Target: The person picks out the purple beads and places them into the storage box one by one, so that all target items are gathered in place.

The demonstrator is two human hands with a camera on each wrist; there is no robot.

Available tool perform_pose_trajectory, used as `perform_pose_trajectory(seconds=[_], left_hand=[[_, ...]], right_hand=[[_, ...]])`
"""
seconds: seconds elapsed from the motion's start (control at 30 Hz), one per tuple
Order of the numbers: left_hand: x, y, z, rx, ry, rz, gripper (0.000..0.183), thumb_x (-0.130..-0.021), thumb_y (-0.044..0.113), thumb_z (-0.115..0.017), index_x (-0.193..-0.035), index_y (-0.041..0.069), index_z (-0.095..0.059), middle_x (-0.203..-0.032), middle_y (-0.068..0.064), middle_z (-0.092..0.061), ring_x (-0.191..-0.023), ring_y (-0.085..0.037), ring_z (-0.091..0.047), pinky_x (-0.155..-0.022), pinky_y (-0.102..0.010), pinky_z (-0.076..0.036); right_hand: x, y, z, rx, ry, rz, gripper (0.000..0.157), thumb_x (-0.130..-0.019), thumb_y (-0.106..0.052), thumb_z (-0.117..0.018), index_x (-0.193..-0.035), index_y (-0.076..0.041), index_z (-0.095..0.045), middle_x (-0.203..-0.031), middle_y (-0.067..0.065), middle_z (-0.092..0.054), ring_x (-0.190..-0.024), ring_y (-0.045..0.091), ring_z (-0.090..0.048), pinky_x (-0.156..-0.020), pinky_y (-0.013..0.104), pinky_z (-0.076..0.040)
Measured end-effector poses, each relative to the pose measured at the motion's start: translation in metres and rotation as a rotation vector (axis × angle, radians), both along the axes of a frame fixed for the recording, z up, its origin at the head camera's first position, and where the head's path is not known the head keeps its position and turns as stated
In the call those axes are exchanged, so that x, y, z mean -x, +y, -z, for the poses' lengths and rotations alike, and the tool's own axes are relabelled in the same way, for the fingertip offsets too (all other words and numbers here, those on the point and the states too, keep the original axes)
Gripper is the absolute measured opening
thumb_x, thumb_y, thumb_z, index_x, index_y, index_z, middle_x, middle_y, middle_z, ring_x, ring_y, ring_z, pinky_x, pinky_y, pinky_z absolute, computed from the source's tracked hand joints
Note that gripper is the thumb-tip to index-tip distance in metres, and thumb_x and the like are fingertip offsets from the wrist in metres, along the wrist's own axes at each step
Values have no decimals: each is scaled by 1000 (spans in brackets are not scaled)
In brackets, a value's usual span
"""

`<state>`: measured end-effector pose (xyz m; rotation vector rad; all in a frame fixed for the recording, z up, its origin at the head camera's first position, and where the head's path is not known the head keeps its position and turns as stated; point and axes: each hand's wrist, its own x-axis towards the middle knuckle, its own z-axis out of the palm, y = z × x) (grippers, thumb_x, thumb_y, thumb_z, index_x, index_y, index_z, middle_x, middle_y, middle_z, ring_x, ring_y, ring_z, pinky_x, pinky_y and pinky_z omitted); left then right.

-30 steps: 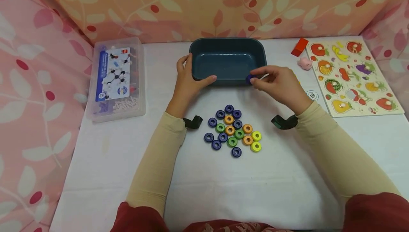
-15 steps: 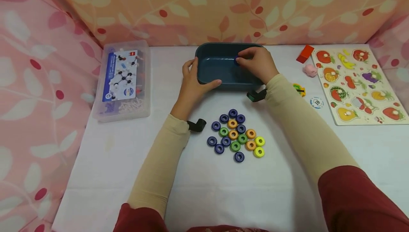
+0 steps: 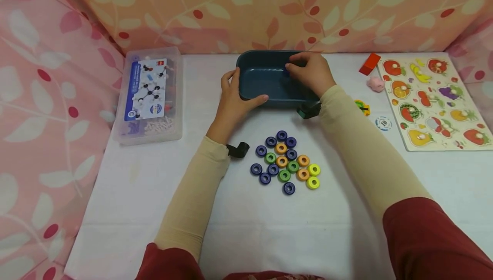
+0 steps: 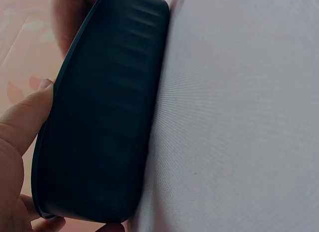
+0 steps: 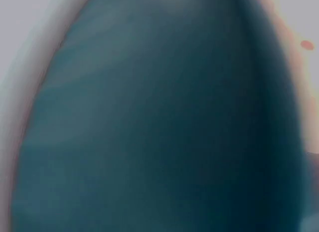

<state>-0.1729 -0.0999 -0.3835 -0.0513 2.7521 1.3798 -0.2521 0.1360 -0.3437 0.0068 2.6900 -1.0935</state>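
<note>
A dark teal plastic tub (image 3: pixel 265 84) stands at the back middle of the table. My left hand (image 3: pixel 234 101) holds its front left corner, the thumb along the near rim and the fingers against the left wall. Over the right part of the tub is my right hand (image 3: pixel 313 73), thumb and index finger slightly parted. Just below the thumb tip, a small purple ring (image 3: pixel 286 71) is partly visible inside the tub. Several purple, orange, green and yellow rings (image 3: pixel 282 161) lie in a loose cluster on the white cloth in front. The right wrist view shows mostly blurred teal wall.
On the left stands a clear plastic case (image 3: pixel 148 96) with a molecule-model label. To the right lie a fruit puzzle board (image 3: pixel 435 100), a red block (image 3: pixel 370 64), a pink pig figure (image 3: pixel 375 84), a yellow-green toy (image 3: pixel 362 107) and a round "10" token (image 3: pixel 383 123).
My right hand has carried the purple ring from the tub's near right rim to inside it, and its fingertips have lifted slightly off the ring. My left hand stays on the tub.
</note>
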Motion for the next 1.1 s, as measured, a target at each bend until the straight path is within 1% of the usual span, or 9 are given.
perform_pose_trajectory(seconds=[0.13,0.17,0.23,0.33,0.47,0.6,0.8,0.93,1.1], left_hand=[[0,0,0,-6,-7,-2,120,-73,66,-79,-162,29,-8,-163,4,-9,-146,-21,-29,-120,-39,-29],[0,0,0,-8,-9,-2,120,-73,65,-79,-163,29,-8,-163,4,-9,-147,-21,-29,-120,-39,-29],[1,0,0,-5,-8,-1,120,-73,66,-79,-163,29,-8,-163,4,-8,-146,-21,-29,-120,-39,-30],[1,-1,0,-2,-1,2,121,-72,68,-78,-163,28,-8,-163,3,-9,-146,-21,-30,-120,-39,-30],[2,-1,1,4,1,5,122,-71,70,-78,-163,27,-8,-163,3,-8,-146,-21,-30,-120,-39,-30],[1,0,2,5,-3,5,122,-71,70,-78,-163,27,-8,-163,2,-8,-147,-21,-30,-120,-39,-30],[1,-1,1,3,1,5,121,-73,67,-79,-163,26,-8,-163,2,-8,-147,-20,-29,-120,-38,-30],[0,0,1,4,4,6,121,-73,67,-78,-163,27,-8,-163,2,-8,-147,-20,-29,-120,-38,-30],[1,0,2,4,4,6,121,-73,68,-78,-163,27,-8,-163,3,-8,-147,-19,-29,-119,-37,-30]], right_hand=[[-12,4,-10,17,30,-21,57,-94,-52,-63,-140,-19,-60,-129,6,-68,-103,14,-71,-104,33,-48],[-16,5,-13,19,34,-25,57,-94,-52,-63,-140,-19,-60,-127,6,-69,-102,13,-71,-103,33,-48],[-26,6,-20,23,35,-30,56,-94,-53,-63,-140,-19,-61,-131,5,-66,-103,13,-70,-102,34,-49],[-46,10,-28,44,23,-43,55,-94,-52,-63,-139,-20,-61,-131,5,-65,-103,15,-68,-96,33,-53],[-76,17,-28,77,-5,-81,50,-94,-49,-66,-135,-20,-64,-118,7,-70,-101,22,-69,-86,29,-55],[-106,23,-18,77,-56,-122,45,-93,-46,-69,-130,-20,-67,-115,6,-71,-97,28,-68,-78,30,-54],[-140,27,7,23,-114,-216,34,-92,-38,-72,-122,-21,-72,-120,2,-70,-91,22,-66,-74,33,-52],[-152,27,24,22,-152,-265,31,-90,-35,-75,-118,-21,-73,-118,3,-71,-88,19,-67,-76,31,-52],[-155,27,37,32,-178,-270,30,-88,-33,-77,-116,-22,-73,-112,3,-72,-83,19,-65,-76,32,-51]])
